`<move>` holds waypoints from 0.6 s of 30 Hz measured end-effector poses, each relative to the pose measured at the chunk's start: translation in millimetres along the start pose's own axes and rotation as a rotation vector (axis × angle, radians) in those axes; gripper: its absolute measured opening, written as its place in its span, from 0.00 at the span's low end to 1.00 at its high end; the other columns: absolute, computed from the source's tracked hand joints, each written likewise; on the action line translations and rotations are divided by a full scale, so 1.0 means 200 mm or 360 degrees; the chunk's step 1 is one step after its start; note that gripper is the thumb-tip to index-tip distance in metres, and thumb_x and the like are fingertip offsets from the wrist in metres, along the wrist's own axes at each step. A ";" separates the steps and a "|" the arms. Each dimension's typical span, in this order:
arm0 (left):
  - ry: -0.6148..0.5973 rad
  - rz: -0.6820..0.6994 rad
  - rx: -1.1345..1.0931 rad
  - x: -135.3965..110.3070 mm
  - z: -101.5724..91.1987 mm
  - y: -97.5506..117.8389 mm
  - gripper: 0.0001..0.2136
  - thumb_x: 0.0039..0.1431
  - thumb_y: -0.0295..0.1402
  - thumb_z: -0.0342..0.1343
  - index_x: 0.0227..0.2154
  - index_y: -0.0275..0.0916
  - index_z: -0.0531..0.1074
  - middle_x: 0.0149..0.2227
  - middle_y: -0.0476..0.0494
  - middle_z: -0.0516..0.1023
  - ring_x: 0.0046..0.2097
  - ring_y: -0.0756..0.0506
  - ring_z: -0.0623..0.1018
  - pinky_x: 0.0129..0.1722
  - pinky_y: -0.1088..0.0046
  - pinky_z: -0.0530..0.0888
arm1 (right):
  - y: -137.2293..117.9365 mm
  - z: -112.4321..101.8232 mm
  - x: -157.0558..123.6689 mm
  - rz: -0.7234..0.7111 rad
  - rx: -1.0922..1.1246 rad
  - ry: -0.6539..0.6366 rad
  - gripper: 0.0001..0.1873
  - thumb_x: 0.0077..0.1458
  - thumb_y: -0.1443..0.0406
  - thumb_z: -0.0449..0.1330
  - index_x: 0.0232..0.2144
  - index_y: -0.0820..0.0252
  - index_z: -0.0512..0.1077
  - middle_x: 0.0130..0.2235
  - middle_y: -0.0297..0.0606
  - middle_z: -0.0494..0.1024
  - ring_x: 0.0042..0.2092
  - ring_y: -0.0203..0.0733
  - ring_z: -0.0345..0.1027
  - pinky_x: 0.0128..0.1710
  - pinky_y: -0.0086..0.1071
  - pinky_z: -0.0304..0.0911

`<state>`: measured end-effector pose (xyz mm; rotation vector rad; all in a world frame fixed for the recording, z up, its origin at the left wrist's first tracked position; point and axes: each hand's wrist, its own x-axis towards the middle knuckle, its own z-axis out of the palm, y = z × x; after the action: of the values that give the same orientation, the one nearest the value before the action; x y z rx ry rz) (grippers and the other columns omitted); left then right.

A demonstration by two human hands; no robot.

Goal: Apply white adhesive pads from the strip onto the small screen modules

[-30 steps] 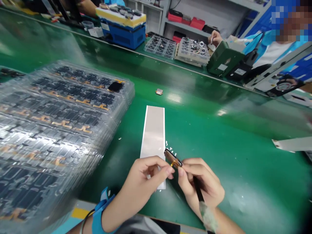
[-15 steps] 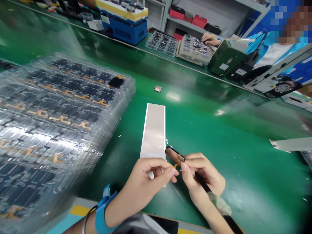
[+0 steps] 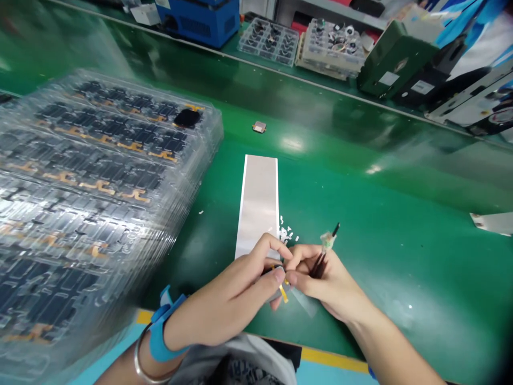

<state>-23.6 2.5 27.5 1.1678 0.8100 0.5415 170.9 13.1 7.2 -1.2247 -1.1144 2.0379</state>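
Note:
My left hand is closed in a pinch on a small dark part with an orange flex tail, mostly hidden by my fingers. My right hand pinches the same part from the right and also holds dark tweezers, whose taped end points up and away. Both hands meet low over the near end of a long pale strip lying on the green bench. Small white scraps lie just right of the strip.
A stack of clear blister trays with dark parts and orange flex tails fills the left. A small square part lies beyond the strip. Across the belt stand component trays, a blue unit and a green box.
My hands have drawn closer to me and closed over the part, which now sits hidden between my fingers. The tweezers have swung from pointing toward me to pointing up and away. My view has tilted down.

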 end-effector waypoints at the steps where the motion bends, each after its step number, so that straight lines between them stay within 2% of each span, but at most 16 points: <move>1: -0.0020 -0.0007 0.0001 0.00 0.00 0.00 0.07 0.71 0.36 0.42 0.46 0.43 0.62 0.27 0.51 0.69 0.30 0.49 0.69 0.26 0.77 0.64 | 0.00 0.00 0.00 0.0034 0.0024 -0.0035 0.19 0.44 0.54 0.72 0.24 0.61 0.70 0.19 0.28 0.67 0.19 0.27 0.54 0.21 0.25 0.47; 4: -0.0115 -0.0061 -0.0123 -0.01 -0.01 -0.01 0.05 0.71 0.37 0.44 0.45 0.44 0.59 0.28 0.54 0.67 0.27 0.52 0.64 0.25 0.78 0.61 | 0.01 -0.01 0.01 0.0057 0.0043 -0.0074 0.18 0.44 0.55 0.71 0.23 0.61 0.70 0.18 0.27 0.66 0.19 0.26 0.50 0.21 0.25 0.44; 8: -0.0170 -0.0074 -0.0251 -0.01 -0.02 -0.04 0.07 0.72 0.39 0.43 0.46 0.44 0.59 0.29 0.54 0.67 0.24 0.53 0.63 0.25 0.78 0.61 | 0.01 0.00 0.00 -0.0088 -0.0011 0.0024 0.16 0.45 0.57 0.71 0.24 0.62 0.72 0.18 0.27 0.65 0.20 0.27 0.49 0.20 0.25 0.42; 13: -0.0126 0.0014 -0.0282 -0.01 -0.02 -0.05 0.07 0.72 0.39 0.43 0.46 0.44 0.60 0.28 0.55 0.64 0.27 0.53 0.61 0.26 0.78 0.59 | 0.00 0.00 -0.03 -0.0120 -0.0058 0.0053 0.14 0.47 0.58 0.71 0.24 0.61 0.72 0.17 0.24 0.58 0.20 0.27 0.45 0.21 0.26 0.41; 18: -0.0042 0.0055 -0.0223 -0.01 -0.01 -0.06 0.07 0.73 0.40 0.42 0.44 0.44 0.60 0.28 0.56 0.60 0.30 0.52 0.61 0.30 0.75 0.60 | 0.00 -0.01 -0.01 -0.0027 -0.0019 0.0043 0.13 0.42 0.61 0.73 0.23 0.61 0.74 0.16 0.23 0.57 0.20 0.27 0.45 0.21 0.26 0.40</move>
<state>-26.6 -1.9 16.8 1.0591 0.7189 0.6009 172.9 12.8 8.3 -1.2413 -1.1220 1.9990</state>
